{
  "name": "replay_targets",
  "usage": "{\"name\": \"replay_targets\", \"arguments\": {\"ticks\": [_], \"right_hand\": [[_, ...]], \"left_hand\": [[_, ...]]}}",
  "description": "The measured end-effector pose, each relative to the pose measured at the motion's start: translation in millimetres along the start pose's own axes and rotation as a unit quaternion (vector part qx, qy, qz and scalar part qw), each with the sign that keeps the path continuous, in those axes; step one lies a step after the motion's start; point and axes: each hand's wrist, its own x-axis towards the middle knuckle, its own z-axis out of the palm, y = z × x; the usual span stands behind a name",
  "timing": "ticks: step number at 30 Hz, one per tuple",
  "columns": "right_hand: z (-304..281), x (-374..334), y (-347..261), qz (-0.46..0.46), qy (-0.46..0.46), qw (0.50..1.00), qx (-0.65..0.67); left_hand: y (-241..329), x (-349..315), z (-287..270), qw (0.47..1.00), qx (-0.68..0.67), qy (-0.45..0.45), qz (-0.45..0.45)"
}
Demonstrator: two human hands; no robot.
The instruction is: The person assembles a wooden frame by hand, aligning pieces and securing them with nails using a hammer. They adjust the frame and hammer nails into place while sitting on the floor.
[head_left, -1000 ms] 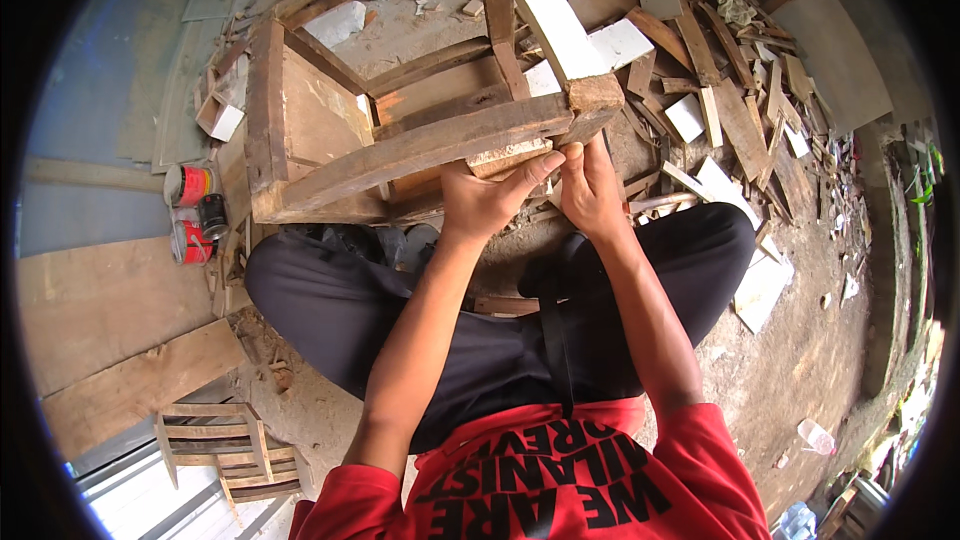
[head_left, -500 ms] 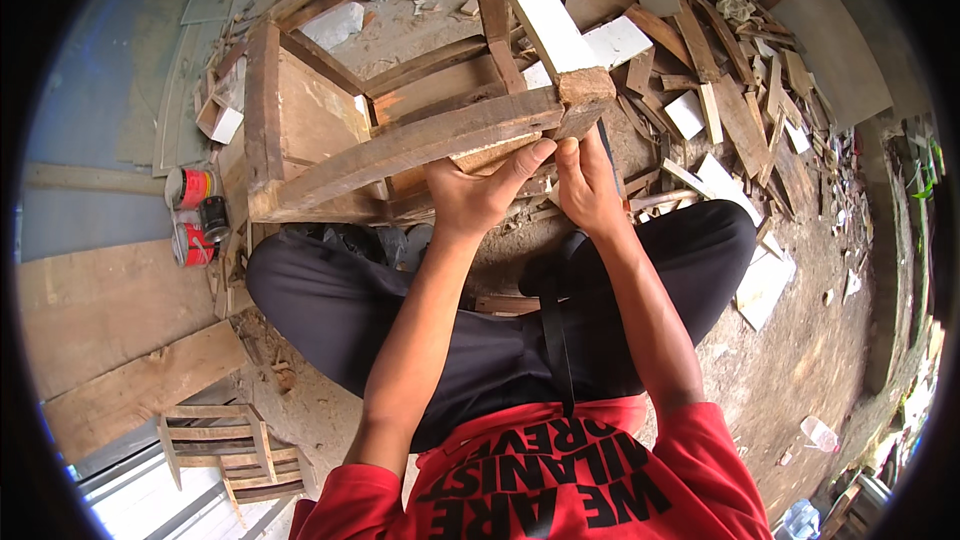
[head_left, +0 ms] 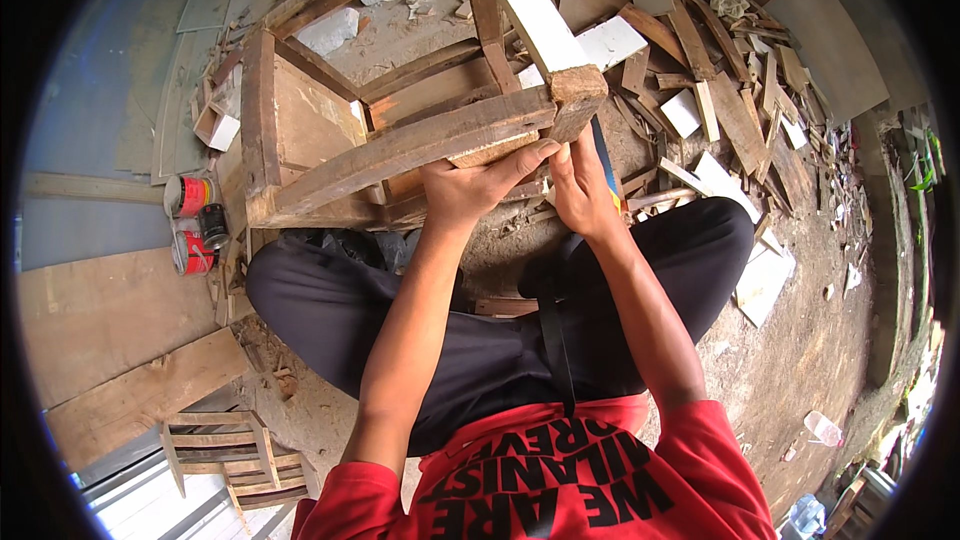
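A rough brown wooden furniture frame (head_left: pixel 420 148) with a white-faced rail (head_left: pixel 515 2) lies tilted across the floor in front of my lap. My left hand (head_left: pixel 468 190) is closed round a pale wood piece (head_left: pixel 495 151) under the near beam, its thumb pointing right; its other fingers are mostly hidden behind the wood. My right hand (head_left: pixel 585 198) is just below the frame's corner block (head_left: pixel 577 100), fingers pressed together and their tips partly hidden. What it grips cannot be made out. Beside it shows a thin dark strip with blue and yellow (head_left: pixel 608 168).
Wood offcuts (head_left: pixel 740 125) are heaped at the right. Red and black cans (head_left: pixel 193 225) stand left of the frame, near plywood boards (head_left: pixel 115 305). A slatted wooden piece (head_left: pixel 235 450) is at the lower left. A plastic cup (head_left: pixel 823 429) lies at the lower right.
The frame's right corner has shifted slightly left and down in view. My right hand has turned a little, and more of the blue and yellow strip shows beside it.
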Motion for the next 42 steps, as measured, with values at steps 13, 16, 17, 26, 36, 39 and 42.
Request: {"name": "replay_targets", "arguments": {"ticks": [13,16,17,26,36,39,42], "right_hand": [[-1,-25,22,-0.032,-0.042,0.977,-0.206],[2,-33,31,-0.009,-0.044,0.976,-0.215],[6,-35,31,-0.002,-0.04,0.975,-0.219],[44,-37,33,0.022,0.081,0.972,-0.22],[52,-34,41,0.026,0.113,0.969,-0.22],[51,-33,42,0.028,0.114,0.968,-0.223],[51,-30,40,0.035,0.114,0.966,-0.228]], "left_hand": [[2,4,-3,0.999,0.032,0.0,0.017],[1,5,-4,0.997,0.067,0.0,0.041],[3,6,-4,0.995,0.082,0.003,0.054],[-8,10,-7,0.984,0.15,-0.024,0.094],[0,7,1,0.999,-0.038,-0.03,-0.003],[-1,8,3,0.998,-0.045,-0.036,0.002],[-1,7,9,0.998,-0.066,0.0,-0.006]]}}
